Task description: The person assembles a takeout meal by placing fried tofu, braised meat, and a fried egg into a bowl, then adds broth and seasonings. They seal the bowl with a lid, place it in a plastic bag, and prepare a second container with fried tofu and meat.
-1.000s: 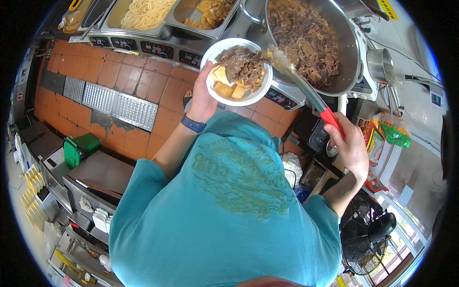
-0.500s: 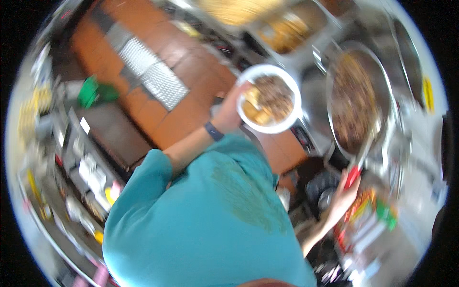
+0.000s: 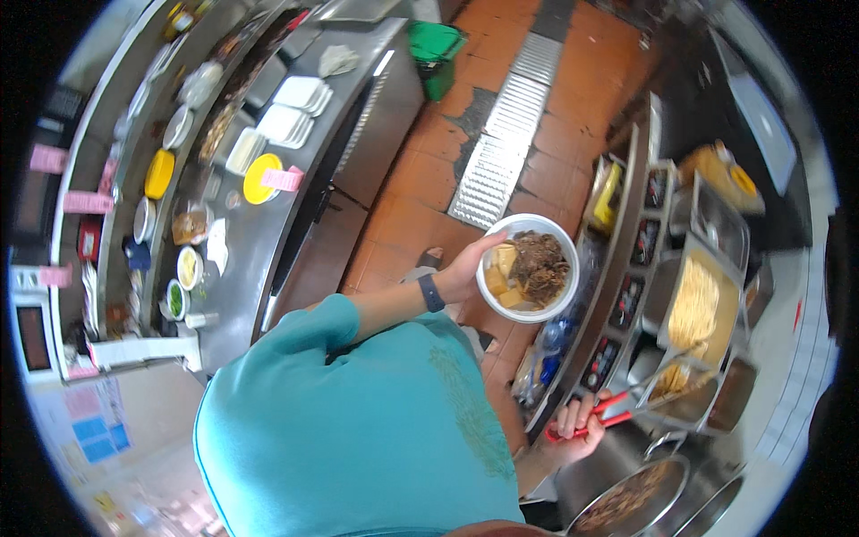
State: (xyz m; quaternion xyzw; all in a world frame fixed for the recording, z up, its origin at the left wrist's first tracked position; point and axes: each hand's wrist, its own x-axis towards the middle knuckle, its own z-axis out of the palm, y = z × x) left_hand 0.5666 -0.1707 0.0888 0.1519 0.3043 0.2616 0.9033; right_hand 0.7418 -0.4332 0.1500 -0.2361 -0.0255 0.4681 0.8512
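Note:
My left hand (image 3: 460, 272) grips the left rim of a round white bowl (image 3: 574, 268), fingers wrapped on its edge. Shredded brown meat (image 3: 541, 267) fills its right side, with pale yellow chunks (image 3: 507, 285) on the left. Lower right, my right hand (image 3: 574, 430) is closed round the red handles of a pair of tongs (image 3: 616, 418). Their metal ends reach over a steel pan of yellowish food (image 3: 676, 383); whether they pinch anything cannot be told. Just below that hand is a big steel pot (image 3: 685, 473) of brown meaty food.
Pale noodles (image 3: 693, 304) lie in a pan on the right-hand counter. To my left runs a steel counter (image 3: 237, 295) with white trays (image 3: 291, 112), a yellow lid (image 3: 261, 179) and small tubs. A green bin (image 3: 436, 58) stands beside a floor grate (image 3: 506, 143).
My view has swung round, bringing the left counter into sight. The tongs have left the pot of meat and now reach over the pan of yellowish food. The bowl stays in my left hand.

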